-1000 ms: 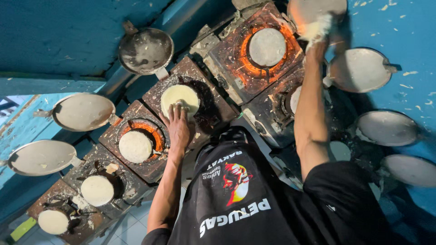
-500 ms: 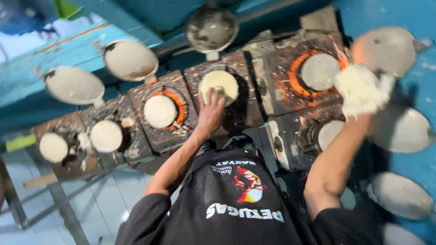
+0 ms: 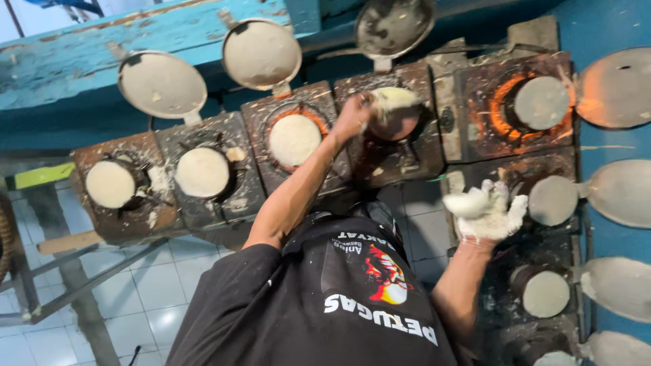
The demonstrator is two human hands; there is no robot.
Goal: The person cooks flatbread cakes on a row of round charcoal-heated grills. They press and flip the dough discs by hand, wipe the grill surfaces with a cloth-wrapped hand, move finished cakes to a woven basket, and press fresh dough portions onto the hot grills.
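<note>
Now | left hand [image 3: 352,118] lifting flatbread [image 3: 392,99] from pan [image 3: 397,129] | right hand [image 3: 489,215] holding dough [image 3: 466,203]

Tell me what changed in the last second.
The right hand, in a batter-caked white glove, dropped from the glowing far burner toward the body. The left hand lifted a pale round cake off its dark mould. The other round cakes and open lids look unchanged.

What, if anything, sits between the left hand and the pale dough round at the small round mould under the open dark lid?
Nothing visible does. The left hand is already at the pale dough round, fingers touching its edge over the small round mould. The hinged dark metal lid is swung back, clear of it. The gloved right hand holds a white lump apart, lower right.
</note>
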